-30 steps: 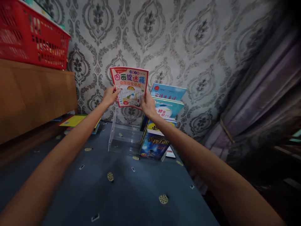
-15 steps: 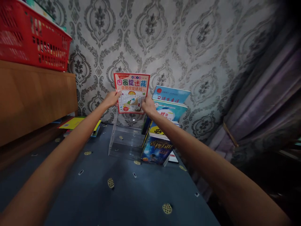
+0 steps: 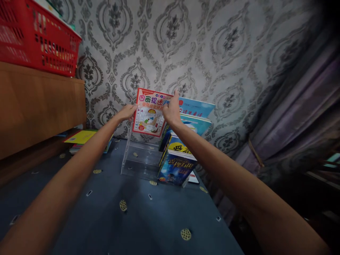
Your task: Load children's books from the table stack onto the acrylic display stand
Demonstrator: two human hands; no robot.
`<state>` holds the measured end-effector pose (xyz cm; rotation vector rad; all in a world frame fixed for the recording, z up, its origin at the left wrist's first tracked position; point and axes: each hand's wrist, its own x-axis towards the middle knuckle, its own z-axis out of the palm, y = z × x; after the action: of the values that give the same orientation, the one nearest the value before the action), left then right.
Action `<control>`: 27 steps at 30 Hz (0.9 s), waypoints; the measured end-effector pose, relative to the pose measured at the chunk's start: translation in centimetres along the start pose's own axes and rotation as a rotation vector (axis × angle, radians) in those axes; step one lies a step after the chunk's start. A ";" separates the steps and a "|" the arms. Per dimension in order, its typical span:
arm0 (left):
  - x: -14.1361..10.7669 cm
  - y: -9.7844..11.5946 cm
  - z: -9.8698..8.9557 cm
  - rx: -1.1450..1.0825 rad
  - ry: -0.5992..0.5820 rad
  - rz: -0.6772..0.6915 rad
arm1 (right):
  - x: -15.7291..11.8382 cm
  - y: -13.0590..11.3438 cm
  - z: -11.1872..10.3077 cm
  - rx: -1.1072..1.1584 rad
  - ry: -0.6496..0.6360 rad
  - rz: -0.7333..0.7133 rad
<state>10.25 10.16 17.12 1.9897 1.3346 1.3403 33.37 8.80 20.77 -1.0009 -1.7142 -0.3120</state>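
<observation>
A thin picture book (image 3: 150,118) with a red border stands tilted at the back, top tier of a clear acrylic book rack (image 3: 142,154). My left hand (image 3: 128,112) pinches its left edge near the top corner. Over its upper right side is my right hand (image 3: 172,110), thumb in front of the cover and index finger pointing up; its other fingers are partly hidden. Right of it, blue books (image 3: 198,106) stand in the rack's upper tiers. Lower down are a yellow-and-blue book (image 3: 178,143) and a dark blue book (image 3: 175,170) at the front.
The rack stands on a dark blue cloth (image 3: 148,226) with pineapple prints. At the left lies a stack of books with a yellow one (image 3: 81,136) on top. A red basket (image 3: 53,46) sits on a wooden cabinet (image 3: 42,109). A phone-like object (image 3: 193,177) lies beside the rack.
The picture book has moved right and slightly down, closer to the blue books. My right hand has slid up its right edge, and the index finger now points up.
</observation>
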 end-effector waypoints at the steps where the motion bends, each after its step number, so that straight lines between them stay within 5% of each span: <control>1: 0.0 0.0 0.0 0.015 0.012 0.012 | 0.2 0.0 -0.1 -0.007 -0.004 -0.011; 14: -0.9 -0.5 0.9 0.011 0.045 0.059 | 1.7 -0.4 -2.4 -0.115 -0.102 -0.136; 27: -0.2 -2.4 1.6 -0.044 0.089 0.101 | 0.3 -1.9 -3.3 -0.273 -0.125 -0.177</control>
<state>10.45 11.46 14.49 2.0131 1.2465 1.5069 34.12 5.62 22.82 -1.0844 -1.9135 -0.6231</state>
